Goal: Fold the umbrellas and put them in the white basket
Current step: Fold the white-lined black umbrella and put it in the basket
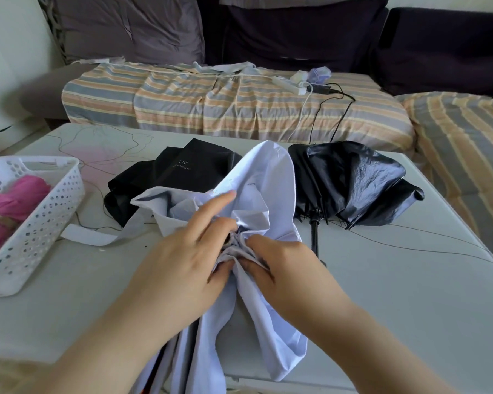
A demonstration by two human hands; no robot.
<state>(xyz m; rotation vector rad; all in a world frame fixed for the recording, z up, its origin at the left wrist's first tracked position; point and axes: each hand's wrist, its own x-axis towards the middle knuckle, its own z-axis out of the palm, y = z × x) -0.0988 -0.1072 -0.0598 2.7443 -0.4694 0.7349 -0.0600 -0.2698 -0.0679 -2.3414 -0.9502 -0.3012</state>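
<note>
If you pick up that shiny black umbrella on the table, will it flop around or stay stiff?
The shiny black umbrella would probably flop: its crinkled cloth hangs loose and unbundled. The thin black shaft sticking out looks stiff, so that part likely stays straight. The glossy cloth may feel a bit slippery.

A striped sheet (211, 106) covers the sofa beyond the table (396, 308). A power strip (289, 85) lies on it. Dark cushions (296, 35) stand behind.
</note>
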